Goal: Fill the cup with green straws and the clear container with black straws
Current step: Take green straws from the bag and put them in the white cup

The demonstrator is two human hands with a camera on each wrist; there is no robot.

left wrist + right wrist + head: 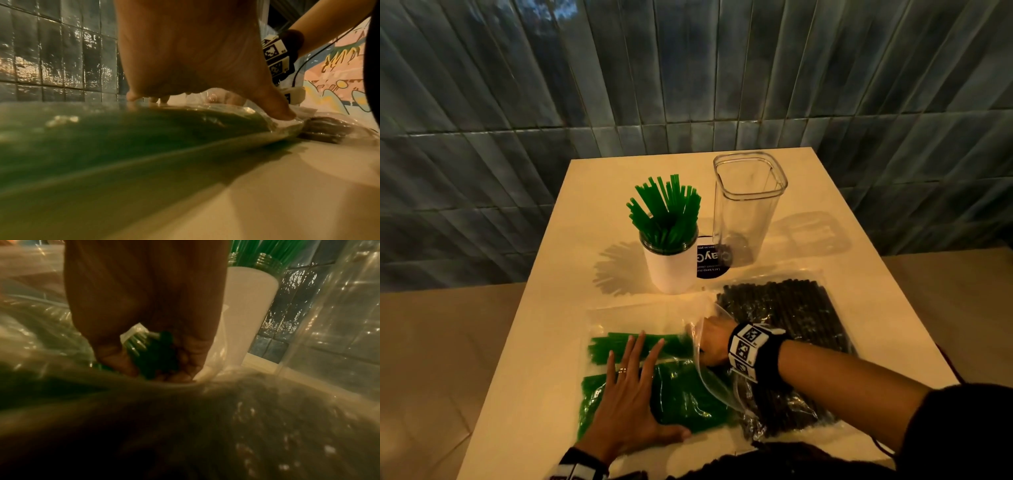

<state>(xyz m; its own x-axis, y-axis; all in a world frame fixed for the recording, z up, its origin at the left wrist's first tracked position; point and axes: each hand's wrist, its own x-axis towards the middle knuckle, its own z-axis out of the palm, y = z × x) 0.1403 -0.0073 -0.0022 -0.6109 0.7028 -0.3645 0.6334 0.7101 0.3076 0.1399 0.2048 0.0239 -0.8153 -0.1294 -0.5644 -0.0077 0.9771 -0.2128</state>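
Left hand (631, 394) flat, fingers straight, pressing down the bag of green straws (681, 401) on the worktop (558, 342). Right hand (714, 339) inside the bag's mouth, grip curled round a bunch of green straws (156, 353). More green straws in the cup (671, 267); beside it the clear container (746, 212).

Dim warm light, glare on plastic, blurred wrist views, bowed wide-angle edges

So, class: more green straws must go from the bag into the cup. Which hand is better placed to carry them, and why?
The right hand: it is inside the bag's mouth, fingers curled round green straws. The left hand lies flat, pressing down the bag.
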